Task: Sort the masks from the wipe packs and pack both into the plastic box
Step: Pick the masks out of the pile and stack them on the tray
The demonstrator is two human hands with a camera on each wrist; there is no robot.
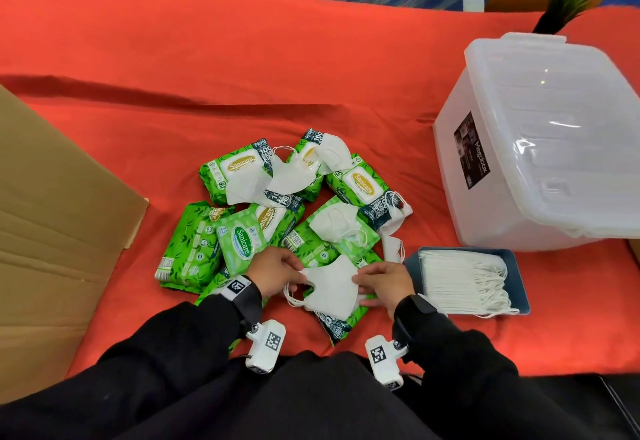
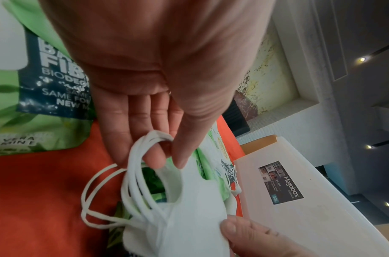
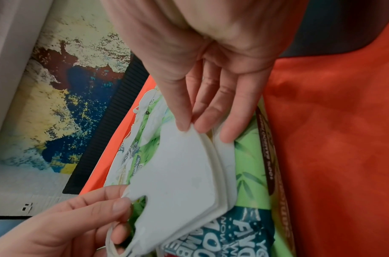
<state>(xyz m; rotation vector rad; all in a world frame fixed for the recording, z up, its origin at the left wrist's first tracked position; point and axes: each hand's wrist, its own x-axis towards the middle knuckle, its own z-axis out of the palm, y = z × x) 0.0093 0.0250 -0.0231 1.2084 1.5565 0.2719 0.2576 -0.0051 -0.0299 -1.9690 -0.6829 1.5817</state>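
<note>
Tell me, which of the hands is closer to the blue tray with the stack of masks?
The right. The right hand is just beside the blue tray, at its left edge, pinching the white masks. The left hand pinches the masks' other end, farther from the tray.

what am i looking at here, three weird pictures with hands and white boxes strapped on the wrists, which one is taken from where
No machine here: a person sorts things with two bare hands and wears three cameras. The wide picture comes from the head and looks down. The two close ones come from the white boxes on the wrists and look along each hand.

On the red cloth lies a pile of green wipe packs with loose white masks among them. A grey tray holds masks already stacked. The plastic box stands to the right with its lid on.

The left hand and the right hand together hold a small stack of masks, each pinching one end.
</note>
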